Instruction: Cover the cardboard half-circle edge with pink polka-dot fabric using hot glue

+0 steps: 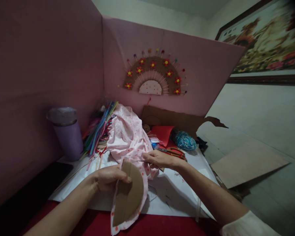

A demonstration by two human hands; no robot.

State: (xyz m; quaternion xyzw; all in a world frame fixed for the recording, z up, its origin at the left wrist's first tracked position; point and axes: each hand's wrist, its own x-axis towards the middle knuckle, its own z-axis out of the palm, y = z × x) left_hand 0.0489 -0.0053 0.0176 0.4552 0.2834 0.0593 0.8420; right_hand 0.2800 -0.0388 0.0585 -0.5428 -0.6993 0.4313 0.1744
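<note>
My left hand (113, 177) grips a cardboard half-disc (130, 193) by its straight edge, thumb on the brown face. Polka-dot pink fabric lies behind the cardboard and shows as a margin around its curve. That margin runs up into the larger pink cloth (127, 131) heaped behind. My right hand (158, 159) is closed around scissors (143, 161); a thin blade points left at the fabric near the top of the half-disc, and the handles are mostly hidden. Just beyond this hand lies a second pair of scissors with red-orange handles (174, 152).
A purple tumbler (68, 137) and colored pipe cleaners (102, 127) stand left. Blue yarn (184, 140), red sheet (163, 133) and torn cardboard (172, 118) lie behind. A decorated cardboard arch (152, 62) is on the pink panel (201, 62). White covering (172, 196) lies beneath.
</note>
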